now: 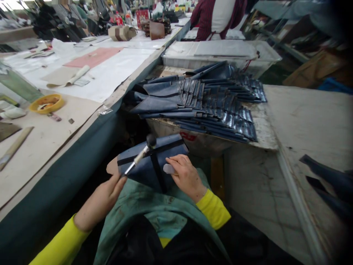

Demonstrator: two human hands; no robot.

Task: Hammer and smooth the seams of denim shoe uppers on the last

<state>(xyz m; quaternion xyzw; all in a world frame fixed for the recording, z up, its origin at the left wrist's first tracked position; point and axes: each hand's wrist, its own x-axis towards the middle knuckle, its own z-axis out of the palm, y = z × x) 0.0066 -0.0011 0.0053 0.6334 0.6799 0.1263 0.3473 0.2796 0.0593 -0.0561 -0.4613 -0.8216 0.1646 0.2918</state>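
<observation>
A blue leather-like panel [143,175] with black strips across it rests over my lap, on a green apron [129,200]. My left hand [103,198] is closed at the panel's left edge around the dark grip of a hammer [139,157]. The hammer's pale shaft and round black head lie above the panel. A beige flap [112,166] sticks out beside my left fingers. On the panel's right side, my right hand [187,176] is closed around a small whitish block [168,169]; part of it is hidden by the fingers.
A stack of folded blue pieces [204,99] lies ahead on a stand, before a clear plastic bin [220,51]. The left table [77,125] holds a yellow dish [46,104] and a wooden-handled tool [16,147]. Dark strips [322,176] lie right. A person [219,18] stands beyond.
</observation>
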